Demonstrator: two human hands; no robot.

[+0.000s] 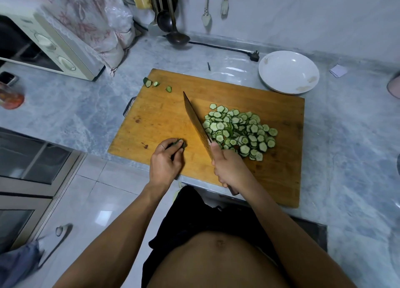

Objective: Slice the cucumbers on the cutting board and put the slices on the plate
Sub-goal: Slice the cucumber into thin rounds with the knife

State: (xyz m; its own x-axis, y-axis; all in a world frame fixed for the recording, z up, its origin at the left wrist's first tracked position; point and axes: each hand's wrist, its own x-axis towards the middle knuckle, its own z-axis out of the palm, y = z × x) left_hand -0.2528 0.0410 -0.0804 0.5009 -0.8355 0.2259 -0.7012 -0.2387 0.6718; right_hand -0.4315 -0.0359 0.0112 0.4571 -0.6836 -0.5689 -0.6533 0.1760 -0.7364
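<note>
Right hand (229, 171) gripping knife (195, 123), left hand (165, 162) fingers (176, 147) pinching cucumber end (180, 142) at cutting board (162, 119) near edge, slices (240, 132) heaped mid-board, plate (289, 71) bare at far right corner

Pretty cramped kitchen corner: grey-blue marbled stone countertop (71, 112) running along a pale marbled wall (303, 13). Cream microwave oven (52, 47) sits far left under a floral pink-and-white cloth cover (86, 21). Dark metal ladles (173, 28) and white plastic spoons (206, 11) hang on the wall, with a black power cord and plug (236, 50) lying below. Glossy white floor tiles (97, 201), glass-fronted cabinet doors (32, 162) at left. Light's cool and dim-ish.
</note>
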